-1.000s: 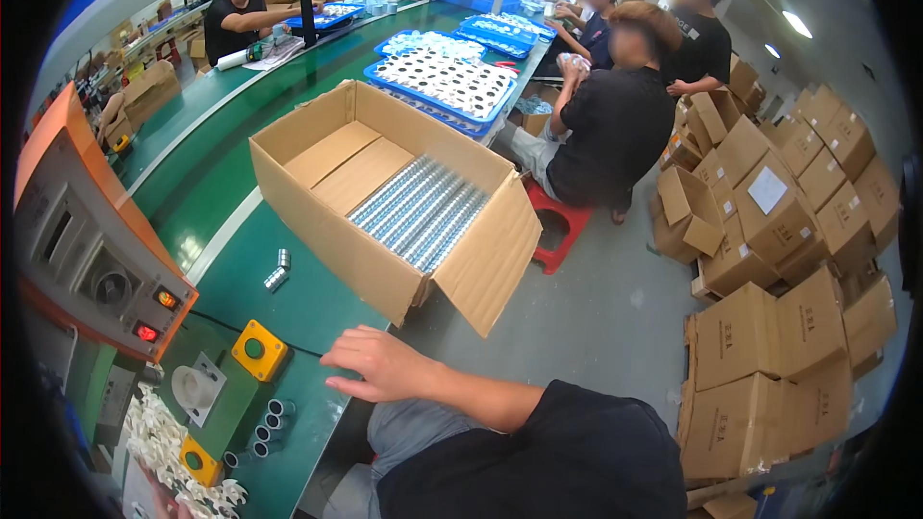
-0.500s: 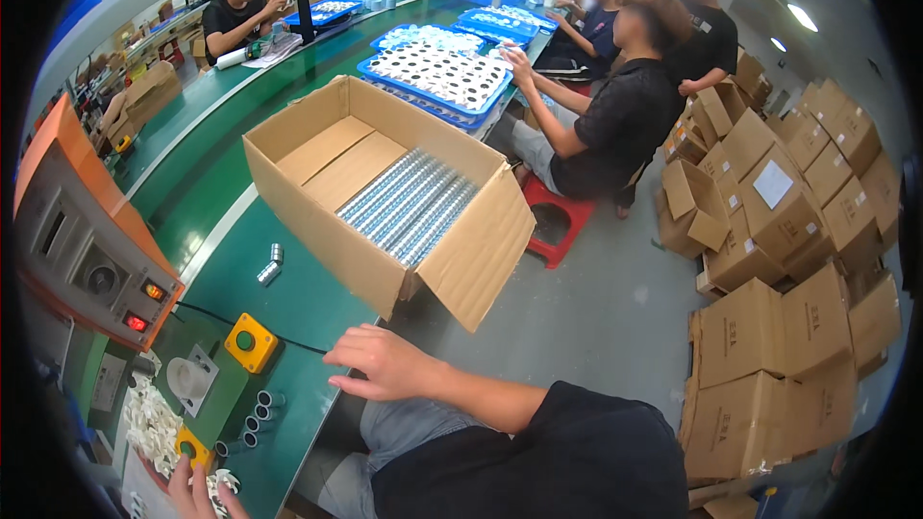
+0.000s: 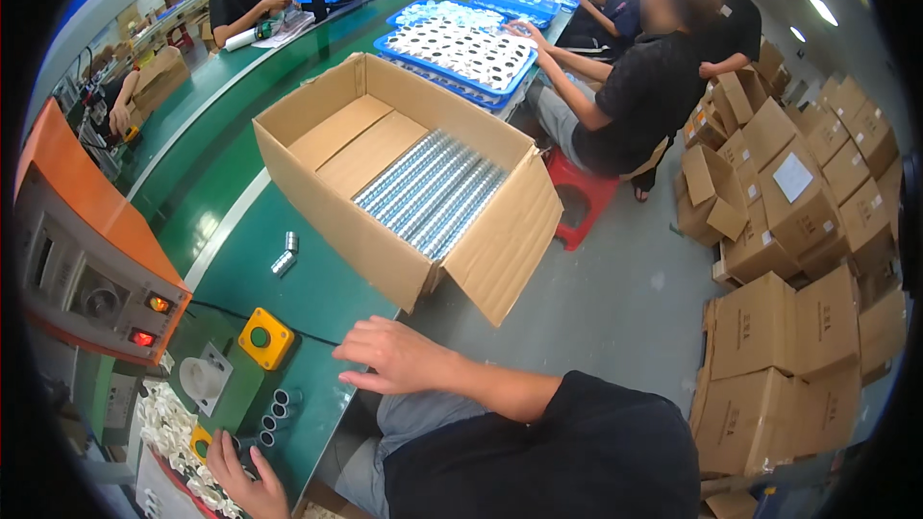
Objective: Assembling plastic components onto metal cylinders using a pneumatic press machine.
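Observation:
My left hand (image 3: 248, 482) is at the lower left, its fingers and thumb apart around one of several short dark cylinders (image 3: 268, 438) on the green table. Whether it touches that cylinder is hard to make out. The cylinders have pale rims and stand close together. Beside them, a heap of small white plastic parts (image 3: 165, 420) lies left of a yellow box with a green button (image 3: 265, 337). A white round holder on a plate (image 3: 203, 378) sits between them. My right hand (image 3: 392, 354) hovers at the table edge, fingers loosely bent, thumb apart, holding nothing.
An open cardboard box (image 3: 336, 240) with rows of shiny metal cylinders stands ahead. Two loose metal cylinders (image 3: 285, 255) lie beside it. An orange machine (image 3: 106, 259) with lit switches is at left. Co-workers sit by blue trays (image 3: 461, 72); cartons (image 3: 769, 356) are stacked at right.
My left hand has moved up and right to the dark cylinders, partly covering one. My right hand keeps its pose. The whole view has shifted slightly.

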### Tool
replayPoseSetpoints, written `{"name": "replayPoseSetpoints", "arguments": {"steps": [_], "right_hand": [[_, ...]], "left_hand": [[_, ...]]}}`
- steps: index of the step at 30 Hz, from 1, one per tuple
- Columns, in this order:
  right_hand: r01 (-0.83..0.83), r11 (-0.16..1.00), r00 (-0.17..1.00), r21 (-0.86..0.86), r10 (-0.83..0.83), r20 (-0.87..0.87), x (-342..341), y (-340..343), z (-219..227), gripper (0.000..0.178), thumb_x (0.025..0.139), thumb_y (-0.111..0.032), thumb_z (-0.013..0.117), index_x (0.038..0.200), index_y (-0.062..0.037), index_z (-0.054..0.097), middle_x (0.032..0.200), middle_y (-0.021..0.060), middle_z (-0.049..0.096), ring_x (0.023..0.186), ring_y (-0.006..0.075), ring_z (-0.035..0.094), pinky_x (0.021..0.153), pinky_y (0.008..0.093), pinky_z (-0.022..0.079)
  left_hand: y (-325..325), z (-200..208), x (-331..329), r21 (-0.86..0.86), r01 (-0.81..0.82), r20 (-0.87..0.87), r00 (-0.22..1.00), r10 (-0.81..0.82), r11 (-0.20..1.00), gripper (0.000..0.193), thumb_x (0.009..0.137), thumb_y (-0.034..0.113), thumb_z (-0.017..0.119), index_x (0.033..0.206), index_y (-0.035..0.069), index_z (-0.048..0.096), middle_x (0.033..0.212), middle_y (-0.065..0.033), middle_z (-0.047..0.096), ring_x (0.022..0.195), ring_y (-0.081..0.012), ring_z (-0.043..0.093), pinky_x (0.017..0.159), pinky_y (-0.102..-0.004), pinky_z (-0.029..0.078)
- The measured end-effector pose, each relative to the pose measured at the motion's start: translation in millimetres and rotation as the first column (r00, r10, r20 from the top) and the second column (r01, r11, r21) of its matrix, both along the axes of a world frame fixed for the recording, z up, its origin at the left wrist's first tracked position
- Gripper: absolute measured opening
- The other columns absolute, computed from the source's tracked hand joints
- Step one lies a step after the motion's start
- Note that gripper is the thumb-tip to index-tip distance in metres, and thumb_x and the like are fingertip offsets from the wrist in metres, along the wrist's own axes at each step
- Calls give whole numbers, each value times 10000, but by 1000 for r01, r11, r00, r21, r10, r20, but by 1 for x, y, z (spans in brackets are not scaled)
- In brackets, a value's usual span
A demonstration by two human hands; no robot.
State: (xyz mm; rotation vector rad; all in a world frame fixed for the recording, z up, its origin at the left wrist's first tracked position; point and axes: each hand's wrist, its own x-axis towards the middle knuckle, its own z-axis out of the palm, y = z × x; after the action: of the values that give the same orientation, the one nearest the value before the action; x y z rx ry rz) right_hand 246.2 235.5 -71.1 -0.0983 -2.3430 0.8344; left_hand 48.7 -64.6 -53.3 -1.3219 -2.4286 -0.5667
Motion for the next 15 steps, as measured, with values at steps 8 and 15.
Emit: {"name": "replayPoseSetpoints", "arguments": {"steps": [8, 15], "right_hand": [[-44, 999, 999, 17, 44, 19, -12, -10, -5, 247, 906, -223, 746, 1030, -27, 661, 906, 90, 624, 871, 269, 608, 752, 390, 466], [-68, 997, 998, 45, 68, -5, -22, -15, -4, 245, 903, -228, 748, 1029, -35, 664, 897, 84, 619, 863, 267, 606, 748, 391, 462]], "left_hand": [[-9, -19, -3, 99, -48, 91, 995, 39, 994, 371, 960, 28, 638, 1319, -47, 588, 1264, -223, 604, 1177, -392, 571, 1036, -462, 439], [-1, -21, 0, 155, -45, 90, 995, 31, 987, 360, 952, 21, 651, 1302, -45, 599, 1225, -218, 611, 1157, -388, 570, 1022, -465, 440]]}}
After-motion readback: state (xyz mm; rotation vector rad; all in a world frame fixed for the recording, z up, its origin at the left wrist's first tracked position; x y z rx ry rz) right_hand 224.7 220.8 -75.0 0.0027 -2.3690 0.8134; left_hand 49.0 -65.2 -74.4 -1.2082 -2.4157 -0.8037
